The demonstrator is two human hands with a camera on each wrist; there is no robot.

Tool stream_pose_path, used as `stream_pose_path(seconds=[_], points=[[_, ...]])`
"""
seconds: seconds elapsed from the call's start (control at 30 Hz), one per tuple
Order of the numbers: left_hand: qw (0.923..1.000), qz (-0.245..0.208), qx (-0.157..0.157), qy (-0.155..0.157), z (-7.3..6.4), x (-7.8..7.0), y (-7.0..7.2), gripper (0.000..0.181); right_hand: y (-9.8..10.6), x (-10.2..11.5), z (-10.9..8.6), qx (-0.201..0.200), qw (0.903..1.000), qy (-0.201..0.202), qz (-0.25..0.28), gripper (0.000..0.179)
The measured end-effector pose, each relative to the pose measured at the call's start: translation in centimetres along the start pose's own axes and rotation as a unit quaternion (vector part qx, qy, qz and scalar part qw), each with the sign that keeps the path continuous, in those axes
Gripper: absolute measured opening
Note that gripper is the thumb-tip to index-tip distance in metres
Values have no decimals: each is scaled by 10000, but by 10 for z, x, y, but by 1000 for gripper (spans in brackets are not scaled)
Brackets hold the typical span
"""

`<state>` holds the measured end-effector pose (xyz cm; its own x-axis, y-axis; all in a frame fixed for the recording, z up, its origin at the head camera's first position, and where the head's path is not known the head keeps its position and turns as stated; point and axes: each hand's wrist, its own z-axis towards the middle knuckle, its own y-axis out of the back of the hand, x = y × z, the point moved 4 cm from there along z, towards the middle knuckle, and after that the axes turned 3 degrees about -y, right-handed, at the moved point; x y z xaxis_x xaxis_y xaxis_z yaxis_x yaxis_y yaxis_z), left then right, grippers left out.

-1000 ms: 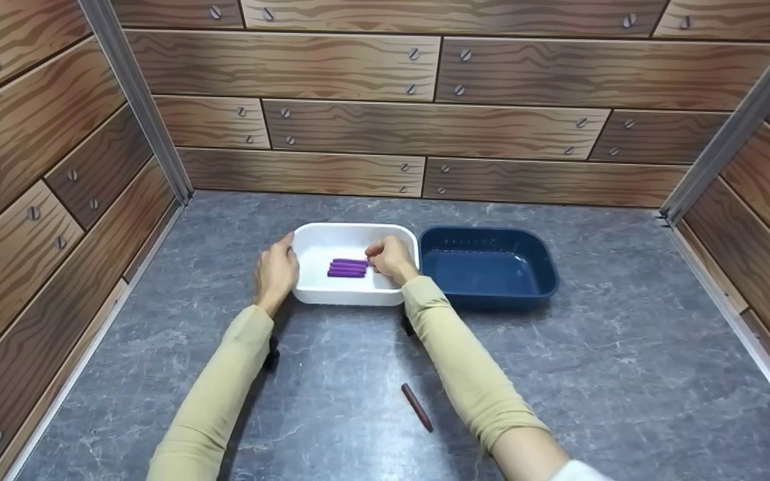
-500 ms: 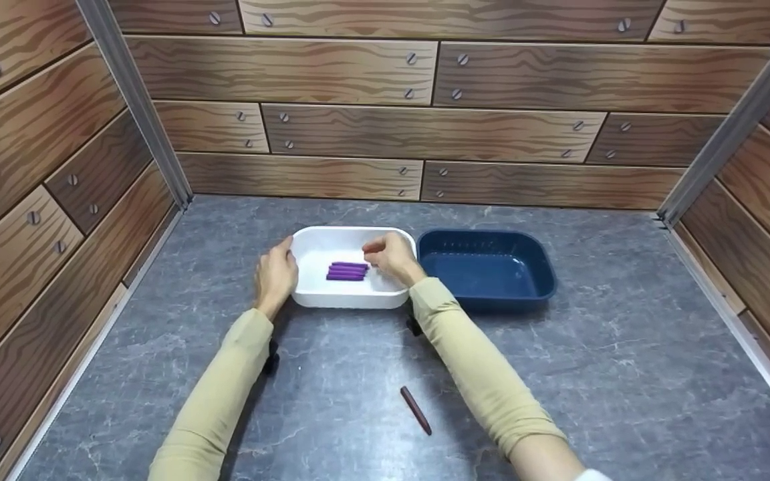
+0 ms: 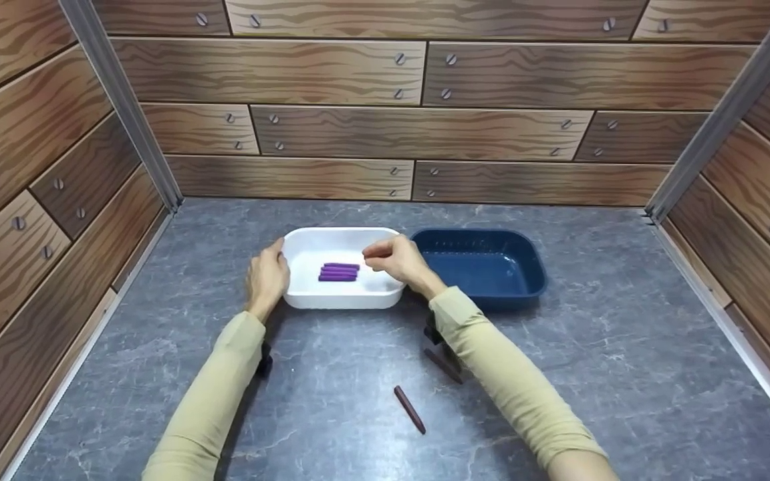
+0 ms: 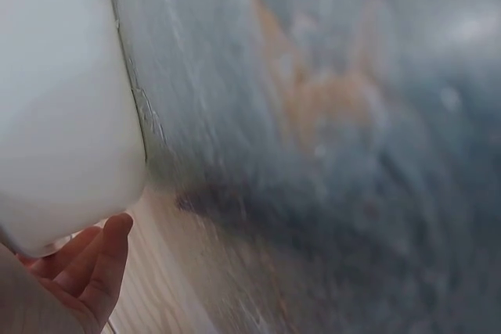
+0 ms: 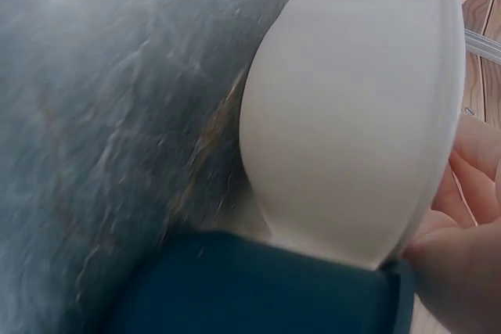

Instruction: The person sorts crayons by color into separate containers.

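Several purple crayons lie side by side in the white tray. My left hand rests against the tray's left end, its fingers at the outer wall; in the left wrist view, those fingers lie beside the white wall. My right hand is over the tray's right end, thumb and fingers loosely bent, with nothing seen between them. In the right wrist view, that hand is just past the tray's rim.
A dark blue tray stands against the white tray's right side. Nearer me on the grey marbled table lie a brown crayon and another dark brown stick beside my right sleeve. Wood-patterned walls close off the back and sides.
My right hand has drawn back from the purple crayons toward the right rim. The second brown stick has come into sight from under the right forearm. The left hand stays at the tray.
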<state>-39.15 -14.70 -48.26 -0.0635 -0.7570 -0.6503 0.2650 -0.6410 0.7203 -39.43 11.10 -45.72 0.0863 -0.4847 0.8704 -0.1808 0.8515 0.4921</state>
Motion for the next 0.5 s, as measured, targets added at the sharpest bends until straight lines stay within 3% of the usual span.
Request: stream_pose_path(seconds=[0.2,0.5], points=[[10000,-45,40,6,0,1,-1,43,14,-4,-13,-141,9998,102,-40,22],[9994,-334,108,-30,4,2,1,42,34,-17,-32,-374,9978,303,455,25]])
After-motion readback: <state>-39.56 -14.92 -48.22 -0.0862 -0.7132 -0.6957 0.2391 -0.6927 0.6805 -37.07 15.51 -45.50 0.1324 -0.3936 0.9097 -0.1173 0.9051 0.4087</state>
